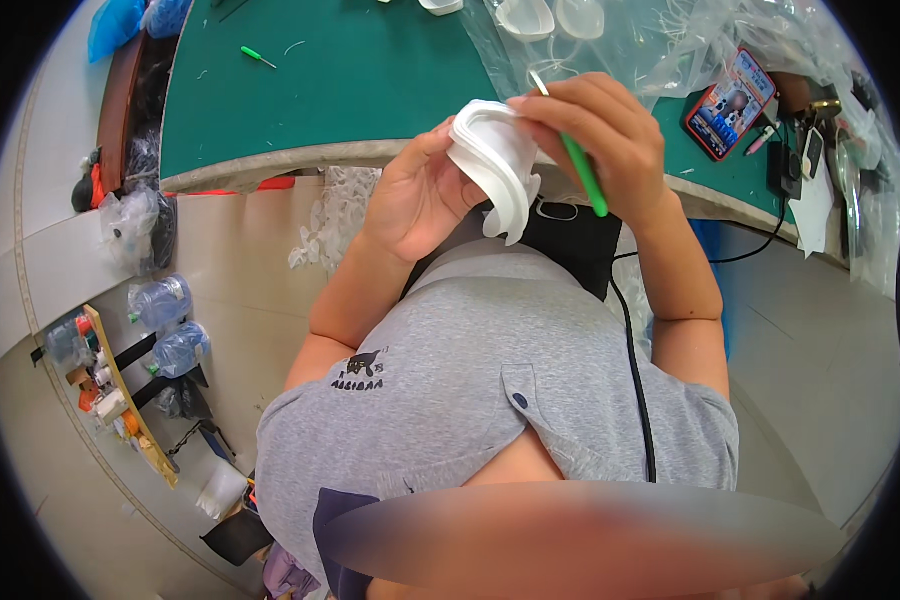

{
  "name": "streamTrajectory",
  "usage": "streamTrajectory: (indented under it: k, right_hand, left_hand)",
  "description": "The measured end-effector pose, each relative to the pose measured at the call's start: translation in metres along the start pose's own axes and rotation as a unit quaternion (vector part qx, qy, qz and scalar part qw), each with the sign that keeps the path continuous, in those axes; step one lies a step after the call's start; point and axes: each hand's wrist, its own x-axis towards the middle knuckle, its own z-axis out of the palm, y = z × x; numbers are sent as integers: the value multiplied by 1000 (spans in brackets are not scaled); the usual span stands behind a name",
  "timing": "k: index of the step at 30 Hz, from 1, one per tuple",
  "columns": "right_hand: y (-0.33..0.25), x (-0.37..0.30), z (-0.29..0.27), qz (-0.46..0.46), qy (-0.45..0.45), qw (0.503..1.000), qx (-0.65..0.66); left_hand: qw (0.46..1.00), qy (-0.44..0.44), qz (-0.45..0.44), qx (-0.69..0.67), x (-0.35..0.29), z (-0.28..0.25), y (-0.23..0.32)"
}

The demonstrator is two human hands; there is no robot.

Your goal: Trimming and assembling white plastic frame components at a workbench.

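Note:
My left hand (pixel 415 195) is closed round a white, curved, cup-shaped plastic piece (pixel 495 165) with a layered, ridged rim. It is held up in front of my body near the table's edge. My right hand (pixel 610 140) grips a slim tool with a green handle (pixel 582 172), its pale narrow end pointing up past my fingers. The thumb and fingertips of that hand meet the upper right rim of the white piece. My fingers hide part of the tool, and its working end cannot be made out clearly.
On the green table (pixel 340 90) lies another small green-handled tool (pixel 258 57). Several white cups (pixel 525 18) rest on clear plastic sheeting (pixel 660 50) at the back. A phone (pixel 732 105) stands at right, near a black cable (pixel 635 370). White scraps (pixel 335 220) hang below the edge.

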Motion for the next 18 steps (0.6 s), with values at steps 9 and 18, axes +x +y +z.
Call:
streamTrajectory:
  k: [9, 18]
  right_hand:
    - [-5, 10, 15, -147, -59, 986, -49]
    - [-1, 4, 11, -127, -45, 991, -17]
  left_hand:
    - [999, 8, -40, 1, -2, 7, 0]
    - [996, 63, -57, 3, -1, 3, -1]
